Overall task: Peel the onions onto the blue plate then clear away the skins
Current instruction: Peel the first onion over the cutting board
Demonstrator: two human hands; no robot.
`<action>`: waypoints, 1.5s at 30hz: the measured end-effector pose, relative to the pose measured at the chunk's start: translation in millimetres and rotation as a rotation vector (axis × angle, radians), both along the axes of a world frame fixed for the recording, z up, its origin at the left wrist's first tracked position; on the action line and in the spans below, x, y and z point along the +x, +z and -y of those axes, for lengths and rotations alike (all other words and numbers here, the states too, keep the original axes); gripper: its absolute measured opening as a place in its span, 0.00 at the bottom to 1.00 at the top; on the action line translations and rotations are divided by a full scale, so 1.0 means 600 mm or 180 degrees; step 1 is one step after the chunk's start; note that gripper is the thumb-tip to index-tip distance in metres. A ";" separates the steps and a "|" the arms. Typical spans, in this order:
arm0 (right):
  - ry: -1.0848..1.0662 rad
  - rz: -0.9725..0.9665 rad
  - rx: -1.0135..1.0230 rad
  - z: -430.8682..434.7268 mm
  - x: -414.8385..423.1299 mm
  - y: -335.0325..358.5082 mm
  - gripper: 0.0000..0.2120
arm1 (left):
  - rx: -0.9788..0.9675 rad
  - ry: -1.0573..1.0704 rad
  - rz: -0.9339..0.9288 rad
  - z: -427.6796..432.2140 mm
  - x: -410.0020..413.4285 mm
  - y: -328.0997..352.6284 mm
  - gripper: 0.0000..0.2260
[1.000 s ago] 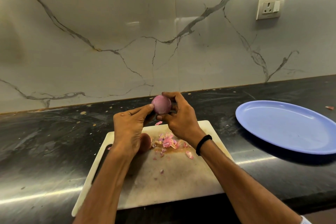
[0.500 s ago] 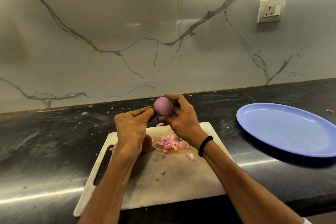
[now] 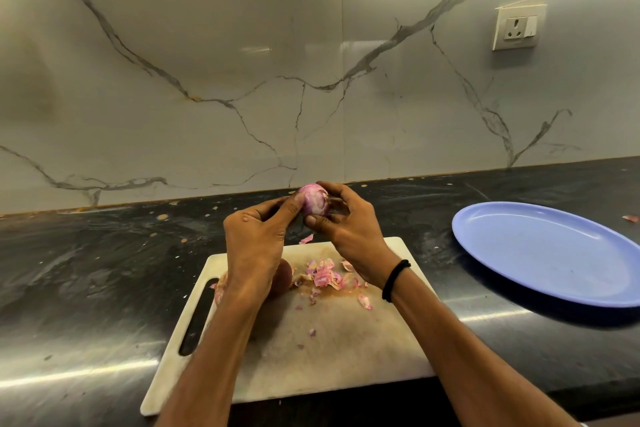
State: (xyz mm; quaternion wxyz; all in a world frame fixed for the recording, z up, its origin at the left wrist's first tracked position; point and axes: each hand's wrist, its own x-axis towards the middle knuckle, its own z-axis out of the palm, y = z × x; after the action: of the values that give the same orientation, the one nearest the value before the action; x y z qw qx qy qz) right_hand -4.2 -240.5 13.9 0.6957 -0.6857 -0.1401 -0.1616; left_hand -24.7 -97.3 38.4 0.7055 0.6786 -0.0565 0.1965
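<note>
A small purple onion is held above the far edge of a white cutting board. My right hand grips it from the right, thumb below and fingers over the top. My left hand pinches its left side with thumb and forefinger. Pink onion skins lie scattered on the board under my hands. An unpeeled brown onion rests on the board, mostly hidden behind my left wrist. The blue plate sits on the counter to the right, nothing on it.
The black counter runs along a marble wall with a socket at the upper right. One skin scrap lies beyond the plate, another just past the board. The board overhangs the counter's front edge.
The onion has been turned a little between my fingers, and my left thumb and forefinger now press further onto its left side. Both hands stay above the board's far edge.
</note>
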 end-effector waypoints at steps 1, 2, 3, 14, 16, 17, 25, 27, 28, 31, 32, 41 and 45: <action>-0.0034 0.0038 -0.0068 -0.001 0.000 -0.001 0.29 | 0.0067 0.0022 0.0016 0.001 0.001 -0.002 0.10; -0.0082 0.0081 -0.0158 -0.002 0.000 -0.002 0.30 | 0.0123 0.0077 0.0030 0.000 0.001 -0.003 0.10; -0.0147 0.0133 -0.0277 -0.004 0.001 -0.004 0.30 | 0.0163 0.0144 0.0036 0.000 0.001 -0.004 0.10; -0.0187 0.0137 -0.0429 -0.003 -0.003 -0.002 0.29 | 0.0375 0.0465 -0.0077 0.001 0.009 -0.007 0.08; 0.0046 -0.0080 -0.0070 -0.004 -0.005 0.003 0.28 | 0.0347 0.0539 -0.0163 -0.001 0.009 -0.006 0.08; 0.0143 -0.0172 0.0100 -0.004 -0.006 0.004 0.27 | 0.0379 0.0578 -0.0193 -0.001 0.010 -0.006 0.08; 0.0545 -0.0522 0.0817 0.004 0.000 0.007 0.30 | 0.0349 0.0598 -0.0015 -0.007 0.009 -0.006 0.10; 0.0394 -0.0520 0.0708 0.003 0.004 0.003 0.33 | 0.0103 0.0269 -0.0075 -0.006 0.006 -0.001 0.10; 0.0319 -0.0499 0.0641 0.004 0.004 0.003 0.32 | -0.0089 0.0069 -0.0143 -0.005 0.004 0.002 0.09; 0.0173 -0.0378 0.0442 0.006 0.004 0.002 0.29 | -0.0473 -0.0257 -0.0258 -0.005 0.000 0.007 0.08; 0.0140 -0.0330 0.0373 0.006 0.002 0.003 0.28 | -0.0542 -0.0293 -0.0259 -0.006 -0.001 0.008 0.08; -0.0179 0.0013 -0.0333 0.006 0.000 0.001 0.30 | -0.0749 -0.0399 -0.0389 -0.003 0.000 0.007 0.07; -0.0262 0.0067 -0.0556 0.004 0.000 0.000 0.29 | -0.0807 -0.0305 -0.0527 -0.002 0.002 0.004 0.06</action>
State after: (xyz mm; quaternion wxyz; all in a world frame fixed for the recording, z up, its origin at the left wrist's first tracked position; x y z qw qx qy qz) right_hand -4.4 -242.6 14.1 0.6245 -0.7472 -0.1327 -0.1844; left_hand -23.6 -96.3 40.8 0.7963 0.5944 -0.0052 0.1116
